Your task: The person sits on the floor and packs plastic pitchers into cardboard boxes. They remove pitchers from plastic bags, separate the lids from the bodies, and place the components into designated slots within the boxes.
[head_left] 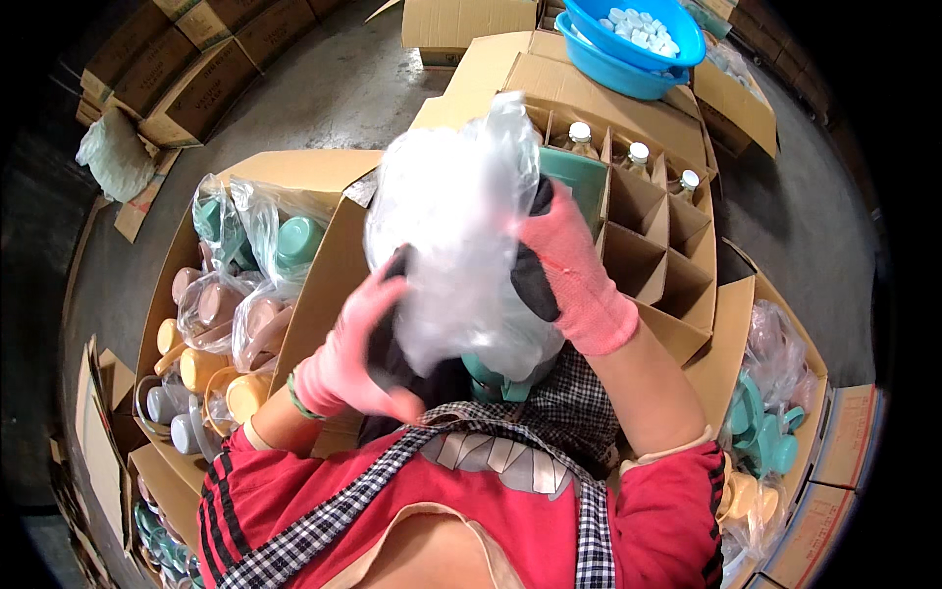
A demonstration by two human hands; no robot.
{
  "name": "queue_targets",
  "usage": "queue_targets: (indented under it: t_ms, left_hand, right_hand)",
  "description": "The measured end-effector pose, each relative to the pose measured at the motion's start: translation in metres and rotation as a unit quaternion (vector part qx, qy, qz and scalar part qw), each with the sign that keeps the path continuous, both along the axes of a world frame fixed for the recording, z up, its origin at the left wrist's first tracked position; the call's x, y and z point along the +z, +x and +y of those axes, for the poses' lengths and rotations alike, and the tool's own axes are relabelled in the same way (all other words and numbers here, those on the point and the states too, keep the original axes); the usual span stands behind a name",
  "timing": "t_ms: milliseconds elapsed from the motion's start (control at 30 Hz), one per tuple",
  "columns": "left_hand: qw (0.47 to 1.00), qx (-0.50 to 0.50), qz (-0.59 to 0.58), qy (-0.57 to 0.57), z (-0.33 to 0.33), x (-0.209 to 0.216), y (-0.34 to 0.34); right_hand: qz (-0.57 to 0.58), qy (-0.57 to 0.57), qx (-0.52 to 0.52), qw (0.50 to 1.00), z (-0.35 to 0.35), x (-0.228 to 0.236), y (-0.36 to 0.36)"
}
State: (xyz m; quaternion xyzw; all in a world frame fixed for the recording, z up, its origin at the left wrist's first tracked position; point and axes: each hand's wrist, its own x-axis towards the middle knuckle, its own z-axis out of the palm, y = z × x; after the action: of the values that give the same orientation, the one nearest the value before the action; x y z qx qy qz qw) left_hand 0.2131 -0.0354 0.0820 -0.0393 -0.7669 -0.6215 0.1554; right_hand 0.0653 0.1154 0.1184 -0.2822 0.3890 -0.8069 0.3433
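A loose bag of clear, wrinkled plastic film (456, 236), blurred and whitish, is up in front of the person's chest, between the two hands, its longer extent running from near the body outward, away from the chest. The left hand in its pink knit glove with black palm and fingertips (353, 339) borders the bag's lower left side, so the film lies to its right and farther out; its thumb and fingers stand well spread, the fingertips at the film's edge. The right hand, gloved alike (579, 265), is at the bag's right side and farther from the chest, so the film lies to its left; its fingers bend around that edge, but whether they pinch the film I cannot tell. Both hands are close to the bag, neither clearly nearer. Under its near end shows a rounded teal piece (481, 378), mostly hidden; I cannot tell whether it is inside the film. Beyond the right hand stands a brown cardboard carton with crossed dividers (643, 250), with three white-capped bottle-like necks (638, 154) in its far compartments. Left of the left hand, an open brown carton (319, 265) holds bagged teal, mauve, yellow and grey plastic pieces (299, 240).
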Motion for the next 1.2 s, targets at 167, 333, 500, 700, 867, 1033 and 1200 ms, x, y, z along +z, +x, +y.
queue_targets:
  t_ms: [167, 333, 500, 700, 867, 1033, 1200]
  left_hand:
    - [0.979, 0.109, -0.094, 0.148, -0.017, -0.003, -0.03]
    - [0.869, 0.135, -0.019, 0.475, -0.063, 0.008, -0.069]
    - [0.974, 0.092, 0.209, 0.008, -0.088, 0.045, -0.093]
    - [0.92, -0.085, 0.38, 0.044, -0.066, 0.116, -0.112]
    - [0.945, 0.128, 0.141, -0.266, -0.066, -0.002, -0.218]
    - [0.965, 0.036, -0.05, 0.256, -0.062, -0.138, -0.202]
    - [0.991, 0.067, -0.071, -0.096, -0.04, -0.127, -0.184]
  right_hand:
    - [0.041, -0.043, -0.003, 0.998, 0.007, -0.006, 0.025]
    - [0.065, 0.025, 0.227, 0.971, 0.029, 0.017, 0.019]
    - [0.393, 0.298, 0.141, 0.858, 0.052, 0.029, 0.004]
    - [0.865, 0.283, -0.376, 0.172, 0.044, 0.064, -0.118]
    - [0.6, 0.401, -0.248, 0.647, 0.033, -0.043, -0.194]
    - [0.064, 0.228, -0.298, 0.925, 0.071, -0.101, -0.162]
    - [0.423, 0.457, -0.284, 0.729, 0.104, -0.145, -0.144]
